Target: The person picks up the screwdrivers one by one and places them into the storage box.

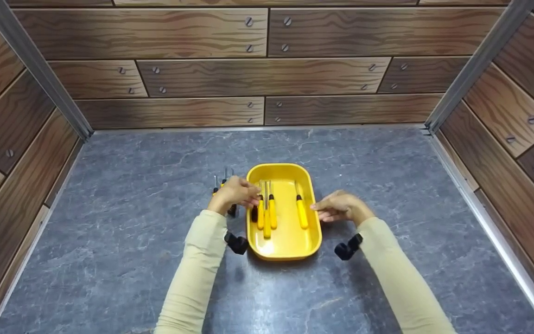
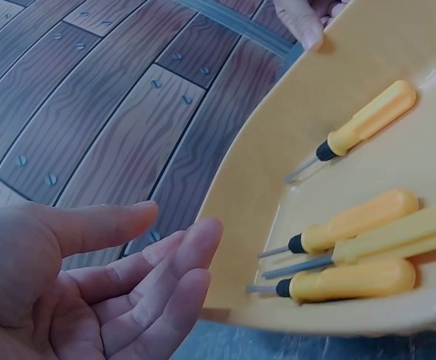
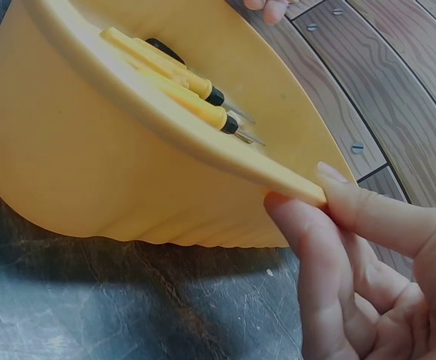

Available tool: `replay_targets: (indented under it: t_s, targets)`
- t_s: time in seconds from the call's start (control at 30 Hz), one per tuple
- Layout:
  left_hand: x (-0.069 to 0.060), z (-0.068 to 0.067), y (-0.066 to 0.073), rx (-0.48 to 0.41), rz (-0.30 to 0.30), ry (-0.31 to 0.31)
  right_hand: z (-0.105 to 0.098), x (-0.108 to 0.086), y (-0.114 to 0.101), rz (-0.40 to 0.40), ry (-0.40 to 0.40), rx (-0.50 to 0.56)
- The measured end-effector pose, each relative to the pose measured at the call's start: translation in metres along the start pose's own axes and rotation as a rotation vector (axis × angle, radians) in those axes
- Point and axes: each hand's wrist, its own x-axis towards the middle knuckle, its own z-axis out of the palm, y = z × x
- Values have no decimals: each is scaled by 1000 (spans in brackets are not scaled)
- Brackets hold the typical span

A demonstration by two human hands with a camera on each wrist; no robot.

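Note:
A yellow plastic tray (image 1: 290, 250) stands on the floor in front of me. Inside, on its left, lie a screwdriver (image 1: 272, 212) with a yellow handle and black collar, a similar one (image 2: 353, 281), and a tool (image 2: 398, 236) with an all-yellow handle. A lone yellow screwdriver (image 1: 302, 212) lies on the right side. My right hand (image 1: 341, 206) pinches the tray's right rim (image 3: 278, 180) between thumb and fingers. At the left rim, my left hand (image 1: 238, 190) has its thumb and fingers apart, holding nothing; whether they touch the rim, I cannot tell.
Several more screwdrivers (image 1: 224, 178) lie left of the tray, partly behind my left hand. A black piece (image 1: 254, 213) shows by the tray's inner left wall. Wood-patterned walls (image 1: 267, 79) enclose the grey marbled surface (image 1: 123, 232) on three visible sides.

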Motion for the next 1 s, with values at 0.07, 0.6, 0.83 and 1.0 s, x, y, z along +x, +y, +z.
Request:
replay_targets:
  t_s: [0.07, 0.6, 0.83, 1.0]
  targets:
    - [0, -2, -1, -17, -6, 0, 0, 0, 1, -1, -6, 7]
    - [-2, -24, -21, -24, -2, 42, 0, 0, 1, -5, -16, 16]
    - [-5, -32, -28, -27, -3, 48, 0, -2, 1, -5, -14, 12]
    - [-7, -36, -32, -40, -4, 49, 0, -3, 0, -7, -20, 14]
